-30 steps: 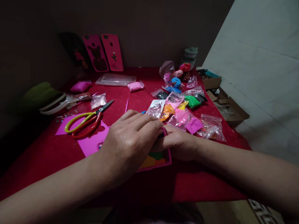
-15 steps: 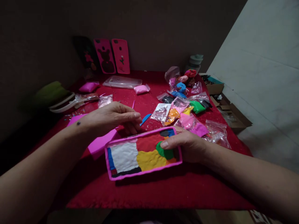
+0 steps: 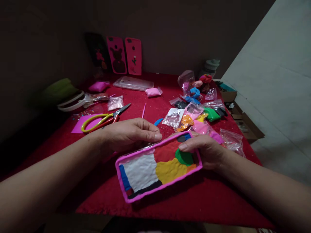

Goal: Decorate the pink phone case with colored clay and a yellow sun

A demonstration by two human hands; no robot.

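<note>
A phone case [image 3: 167, 168] is tilted toward me above the table. Its back has clay patches in white, red, yellow, green, blue, black and orange, framed by a raised pink clay rim. My right hand [image 3: 206, 149] grips the right end, thumb on the face near the green patch and fingers behind. At the upper long edge, my left hand [image 3: 134, 132] is closed, its thumb tip by the pink rim and its other fingers mostly hidden behind the case. Yellow-and-red scissors [image 3: 114, 115] lie partly open beyond my left wrist, over a pink sheet [image 3: 79, 124].
Bagged clay [image 3: 194, 119] in several colours covers the right side. Decorated phone cases [image 3: 133, 56] lean on the back wall, behind a clear case [image 3: 133, 83]. A pink stick [image 3: 143, 110] and blue tool [image 3: 158, 122] lie mid-table. Cardboard boxes [image 3: 250, 126] stand at right.
My left hand has moved right and down to the case's upper edge, bringing the scissors into sight. The case is tilted more and sits slightly lower. The camera view has shifted.
</note>
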